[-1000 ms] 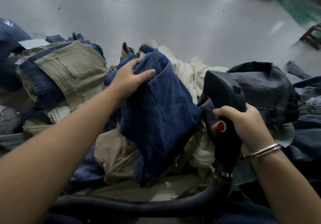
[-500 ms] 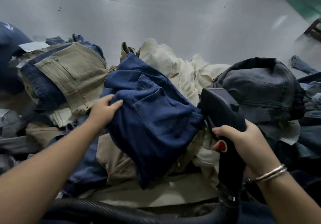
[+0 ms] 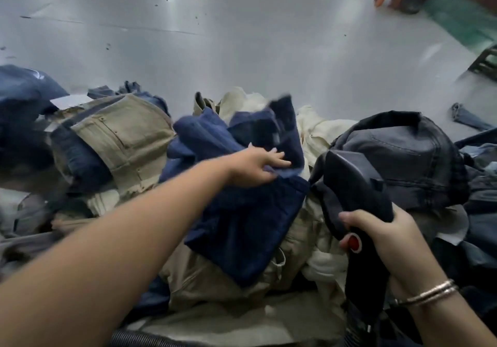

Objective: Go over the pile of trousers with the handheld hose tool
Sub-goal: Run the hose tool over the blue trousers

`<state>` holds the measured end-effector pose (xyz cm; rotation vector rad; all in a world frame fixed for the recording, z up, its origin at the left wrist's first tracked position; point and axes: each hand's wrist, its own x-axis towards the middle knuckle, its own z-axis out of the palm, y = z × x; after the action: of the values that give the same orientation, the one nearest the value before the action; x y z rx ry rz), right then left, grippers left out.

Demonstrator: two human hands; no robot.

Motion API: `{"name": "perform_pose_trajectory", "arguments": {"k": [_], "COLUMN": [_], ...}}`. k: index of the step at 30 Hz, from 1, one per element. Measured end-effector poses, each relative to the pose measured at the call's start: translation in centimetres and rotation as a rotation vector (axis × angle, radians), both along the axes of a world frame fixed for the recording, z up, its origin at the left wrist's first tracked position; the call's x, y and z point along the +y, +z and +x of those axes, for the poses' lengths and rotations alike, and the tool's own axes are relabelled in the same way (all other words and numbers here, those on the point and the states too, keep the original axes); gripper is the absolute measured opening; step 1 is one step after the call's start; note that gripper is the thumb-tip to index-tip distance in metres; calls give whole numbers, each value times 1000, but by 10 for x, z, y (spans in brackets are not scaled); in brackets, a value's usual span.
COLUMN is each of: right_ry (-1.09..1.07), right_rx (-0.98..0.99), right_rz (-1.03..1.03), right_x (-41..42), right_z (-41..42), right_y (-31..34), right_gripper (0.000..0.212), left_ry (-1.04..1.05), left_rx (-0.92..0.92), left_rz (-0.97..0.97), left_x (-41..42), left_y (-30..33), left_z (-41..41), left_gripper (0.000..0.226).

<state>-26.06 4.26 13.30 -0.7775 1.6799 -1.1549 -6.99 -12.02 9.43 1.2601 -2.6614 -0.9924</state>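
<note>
Grey, shiny tabletop (image 3: 242, 50) stretched away beyond the pile of trousers (image 3: 242, 266), and the pile itself was heaped right in front of me along the near edge. On top of that pile, at its middle, lay the dark blue pair (image 3: 242, 212), partly blurred at its far end. My left hand (image 3: 252, 167) reached out over the blue pair with the fingers stretched forward onto the cloth; whether the thumb was pinching a fold I could not tell. Just right of the blue pair sat the handheld hose tool (image 3: 355, 193), black, its broad head tilted up against the pile. My right hand (image 3: 387, 236) was wrapped around its handle, thumb beside the red button (image 3: 354, 242). Left of the blue pair lay a khaki pair (image 3: 121, 136), pocket rivets showing. Right of the tool bulged a dark grey pair (image 3: 403, 153). Down at the near edge, below the pile, a ribbed black hose (image 3: 139, 340) peeked in.
</note>
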Motion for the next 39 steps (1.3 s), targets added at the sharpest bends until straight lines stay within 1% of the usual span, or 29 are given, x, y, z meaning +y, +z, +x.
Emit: {"name": "perform_pose_trajectory", "arguments": {"k": [1,2,3,4,5,6,7,10,11,13,14,15,17,18,20,22,24,26,27,28,29,31,32,33,34,35,36,38,39], "right_ry": [0,6,19,36,54,71,89,132,137,147,150,149,139,132,126,132,160,207,236,264,290,329,339,343,348,357,369,386,386], "right_rx": [3,12,21,27,27,26,29,44,43,49,52,52,42,38,45,53,58,81,95,104,111,126,129,132,139,151,164,168,165], "right_rz": [16,34,53,67,73,71,62,7,-10,-25,-26,-26,-30,-35,-46,-44,-31,-3,15,34,52,85,98,105,108,106,104,115,124], "right_x": [0,0,1,1,1,0,0,-1,-1,-1,-2,-3,-4,-4,-6,-7,-8,-11,-12,-13,-14,-17,-19,-21,-24,-27,-29,-33,-34], "right_z": [0,1,1,2,2,4,6,11,12,12,12,12,12,11,8,6,8,12,14,16,18,24,26,27,27,26,24,20,18], "right_y": [-3,-5,-8,-10,-11,-12,-12,-11,-11,-13,-14,-15,-16,-17,-19,-22,-28,-36,-41,-46,-51,-59,-62,-65,-67,-68,-68,-68,-69], "right_gripper": [12,13,14,14,13,13,13,12,12,13,14,14,14,13,13,14,16,17,18,19,20,20,20,21,22,23,25,25,23], "left_ry": [152,394,638,826,942,989,965,658,591,642,688,682,575,526,469,487,609,873,1012,1091,1091,980,942,920,913,915,921,897,856], "left_rx": [172,350,462,494,456,373,292,42,5,89,172,237,300,345,438,432,353,442,495,514,469,334,366,463,558,642,714,836,827], "left_rz": [-14,-64,-113,-161,-225,-265,-247,-95,-67,68,138,166,137,126,134,210,328,483,522,504,410,65,-68,-101,-79,-10,110,440,577], "left_x": [5,5,3,2,1,1,2,6,5,-1,-4,-8,-9,-5,8,26,44,51,50,48,46,45,46,48,50,51,51,51,52], "left_y": [-19,-34,-48,-60,-73,-83,-92,-113,-116,-112,-108,-102,-89,-84,-83,-96,-112,-120,-120,-118,-116,-111,-108,-104,-101,-96,-91,-81,-78], "left_z": [10,25,46,66,86,103,115,127,124,109,100,90,73,68,71,86,104,110,108,106,103,98,96,95,96,98,102,110,112], "left_gripper": [43,38,34,31,29,32,41,97,112,124,119,106,77,71,73,83,95,97,91,81,68,40,27,16,18,26,33,35,36]}}
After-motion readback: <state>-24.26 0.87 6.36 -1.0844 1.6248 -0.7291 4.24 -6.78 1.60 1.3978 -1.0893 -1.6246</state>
